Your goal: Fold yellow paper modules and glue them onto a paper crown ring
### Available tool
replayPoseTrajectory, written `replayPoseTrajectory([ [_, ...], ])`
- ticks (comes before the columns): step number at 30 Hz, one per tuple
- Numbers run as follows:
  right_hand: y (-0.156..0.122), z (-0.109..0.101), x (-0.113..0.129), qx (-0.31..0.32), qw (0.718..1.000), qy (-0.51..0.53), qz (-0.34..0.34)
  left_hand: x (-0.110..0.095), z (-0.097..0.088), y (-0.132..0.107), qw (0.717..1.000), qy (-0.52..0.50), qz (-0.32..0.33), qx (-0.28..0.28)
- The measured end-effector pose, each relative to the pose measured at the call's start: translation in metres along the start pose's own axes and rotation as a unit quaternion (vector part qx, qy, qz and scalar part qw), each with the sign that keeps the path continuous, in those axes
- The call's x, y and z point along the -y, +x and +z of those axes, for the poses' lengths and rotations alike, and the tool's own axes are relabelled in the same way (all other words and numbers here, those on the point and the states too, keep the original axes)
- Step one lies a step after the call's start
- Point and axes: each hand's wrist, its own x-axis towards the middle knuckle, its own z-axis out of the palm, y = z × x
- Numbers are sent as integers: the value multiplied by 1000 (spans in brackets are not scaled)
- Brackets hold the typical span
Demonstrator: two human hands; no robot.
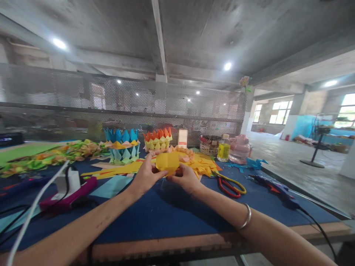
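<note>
Between my two hands a small piece of yellow paper (167, 162) is held up above the blue table, with crease lines on its face. My left hand (148, 173) pinches its left side, thumb along the lower edge. On the right side, my right hand (186, 178) grips the lower corner with thumb and fingers. Just behind lies a heap of yellow paper pieces (205, 164). Red-and-yellow-handled scissors (230, 185) rest to the right of my right hand. A light blue paper sheet (112, 186) lies left of my left hand.
Folded-paper baskets, one blue-topped (123, 147) and one orange-topped (158, 140), stand at the back. A glue gun (277, 190) with a cord lies right. A yellow-labelled bottle (223, 148) and a pink jug (239, 149) stand behind. A purple power strip (69, 194) sits left.
</note>
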Motion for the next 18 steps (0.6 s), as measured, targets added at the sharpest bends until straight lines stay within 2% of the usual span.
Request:
replayPoseTrajectory([
  [7, 1, -1, -4, -1, 999, -36, -5, -1, -4, 3, 999, 14, -34, -18],
  [18, 4, -4, -10, -6, 996, -93, -17, -5, -8, 4, 996, -18, -89, 26],
])
